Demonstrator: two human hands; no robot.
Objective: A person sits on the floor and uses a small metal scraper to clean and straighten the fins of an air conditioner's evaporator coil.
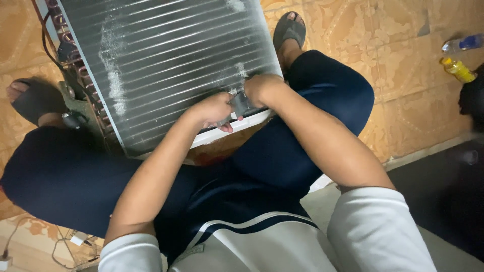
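A large finned metal coil panel (166, 60), like the condenser of an air conditioner, stands tilted on the floor between my knees, with white dust patches on its fins. Both hands meet at its lower white edge. My left hand (214, 111) and my right hand (262, 88) together grip a small dark grey tool (239, 104) pressed against the fins. Copper tube bends (65, 38) run along the panel's left side.
I sit with dark trousers (302, 146) and sandals (288, 30) on a patterned tan tiled floor (403, 65). Two plastic bottles, one yellow (458, 69) and one clear (463, 44), lie at the right. White cables (65, 244) lie at bottom left.
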